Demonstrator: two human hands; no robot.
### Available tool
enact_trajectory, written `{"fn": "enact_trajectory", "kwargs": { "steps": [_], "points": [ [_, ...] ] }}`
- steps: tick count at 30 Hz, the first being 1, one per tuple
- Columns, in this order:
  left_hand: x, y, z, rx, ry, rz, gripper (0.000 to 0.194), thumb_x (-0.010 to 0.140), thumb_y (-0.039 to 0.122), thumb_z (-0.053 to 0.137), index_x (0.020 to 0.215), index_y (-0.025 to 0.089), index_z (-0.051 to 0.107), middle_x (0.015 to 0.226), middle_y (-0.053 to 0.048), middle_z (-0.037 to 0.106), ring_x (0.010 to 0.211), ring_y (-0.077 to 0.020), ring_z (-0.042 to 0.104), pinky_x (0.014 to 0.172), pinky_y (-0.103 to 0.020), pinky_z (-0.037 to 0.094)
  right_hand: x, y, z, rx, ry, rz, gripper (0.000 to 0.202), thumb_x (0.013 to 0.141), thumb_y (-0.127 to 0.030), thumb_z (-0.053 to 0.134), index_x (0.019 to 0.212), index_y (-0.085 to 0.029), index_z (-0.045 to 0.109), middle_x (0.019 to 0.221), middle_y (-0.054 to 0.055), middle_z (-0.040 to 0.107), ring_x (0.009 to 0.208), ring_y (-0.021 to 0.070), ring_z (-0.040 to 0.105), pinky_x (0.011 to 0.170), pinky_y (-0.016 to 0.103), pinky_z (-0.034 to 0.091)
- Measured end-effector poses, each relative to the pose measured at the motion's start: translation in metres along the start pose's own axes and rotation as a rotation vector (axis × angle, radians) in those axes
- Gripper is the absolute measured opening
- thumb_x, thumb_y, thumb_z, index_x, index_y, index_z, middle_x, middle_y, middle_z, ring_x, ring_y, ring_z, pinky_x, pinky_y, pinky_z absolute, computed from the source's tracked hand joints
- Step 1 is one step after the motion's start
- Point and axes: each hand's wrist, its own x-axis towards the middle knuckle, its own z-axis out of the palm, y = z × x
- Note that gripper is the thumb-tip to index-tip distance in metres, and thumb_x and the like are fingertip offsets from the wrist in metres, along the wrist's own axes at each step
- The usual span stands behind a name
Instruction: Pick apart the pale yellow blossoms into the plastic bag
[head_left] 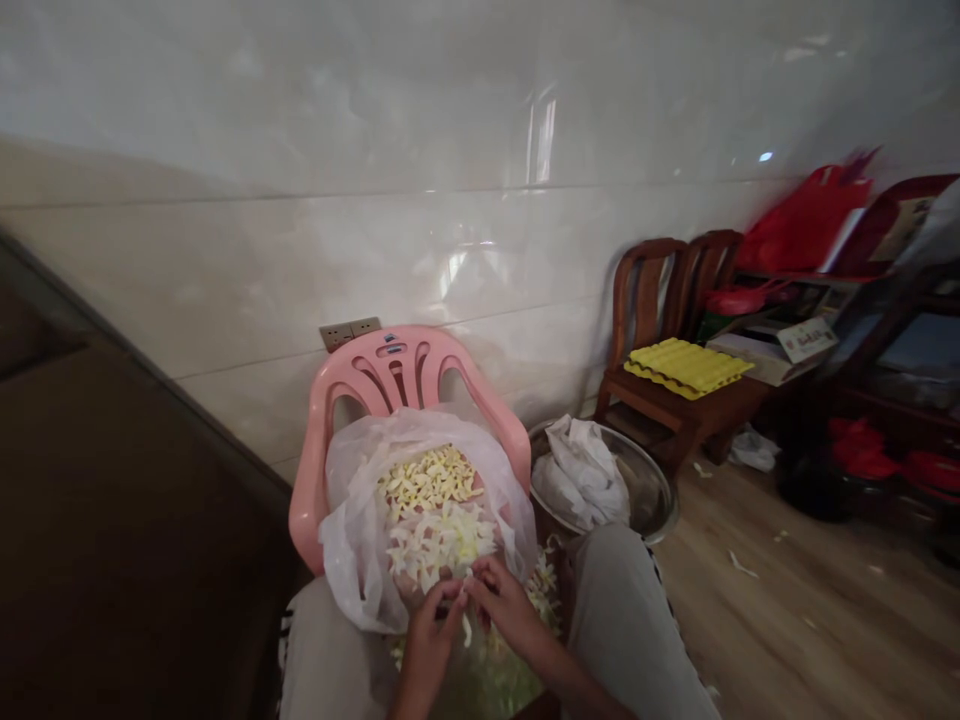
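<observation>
My left hand and my right hand meet above my lap, fingertips pinched close together. Between them is a small white flower, its pale end dangling below the fingers. Just beyond, an open translucent plastic bag lies spread over the seat of a pink plastic chair. On the bag sit two heaps: opened white flowers nearer me and yellowish-white buds or petals behind. More flowers show below my hands, between my knees, partly hidden by my arms.
To the right, a metal basin holds a crumpled white bag. Farther right, a wooden chair carries yellow egg trays beside a cardboard box. Scraps lie on the floor. A tiled wall stands behind.
</observation>
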Motion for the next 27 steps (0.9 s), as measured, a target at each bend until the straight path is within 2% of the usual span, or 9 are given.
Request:
{"fn": "enact_trajectory", "kwargs": {
  "steps": [4, 13, 19, 27],
  "points": [
    [0.001, -0.002, 0.0, -0.003, 0.027, -0.001, 0.043, 0.078, 0.06, 0.062, 0.087, 0.02, 0.071, 0.086, -0.007, 0.076, 0.081, -0.0247, 0.07, 0.075, -0.032, 0.054, 0.0, 0.001, 0.001, -0.036, -0.003, 0.018, 0.053, 0.076, -0.073, 0.057, 0.076, -0.021, 0.048, 0.05, -0.009, 0.045, 0.04, 0.0079, 0.04, 0.04, 0.02, 0.032],
    [0.0, 0.004, 0.004, -0.065, 0.052, -0.022, 0.047, 0.076, 0.064, 0.062, 0.088, 0.019, 0.072, 0.087, -0.006, 0.075, 0.081, -0.023, 0.068, 0.074, -0.03, 0.054, 0.002, 0.004, -0.001, 0.02, 0.018, 0.035, 0.055, 0.073, -0.074, 0.06, 0.087, -0.021, 0.051, 0.052, -0.01, 0.047, 0.037, 0.0077, 0.04, 0.038, 0.02, 0.034],
    [0.002, 0.001, 0.003, -0.081, 0.049, -0.018, 0.045, 0.076, 0.063, 0.063, 0.085, 0.02, 0.072, 0.081, -0.005, 0.075, 0.075, -0.0222, 0.068, 0.07, -0.029, 0.053, 0.002, 0.005, -0.001, -0.001, 0.019, 0.023, 0.052, 0.074, -0.071, 0.06, 0.085, -0.021, 0.052, 0.049, -0.01, 0.046, 0.038, 0.0086, 0.04, 0.039, 0.021, 0.035],
    [0.001, 0.01, 0.004, -0.06, 0.058, -0.038, 0.048, 0.074, 0.068, 0.062, 0.072, 0.02, 0.069, 0.069, -0.003, 0.071, 0.067, -0.021, 0.064, 0.064, -0.027, 0.05, 0.003, 0.005, -0.001, 0.008, 0.019, 0.007, 0.052, 0.073, -0.071, 0.061, 0.083, -0.02, 0.052, 0.049, -0.01, 0.044, 0.038, 0.0081, 0.039, 0.039, 0.02, 0.032]
  ]
}}
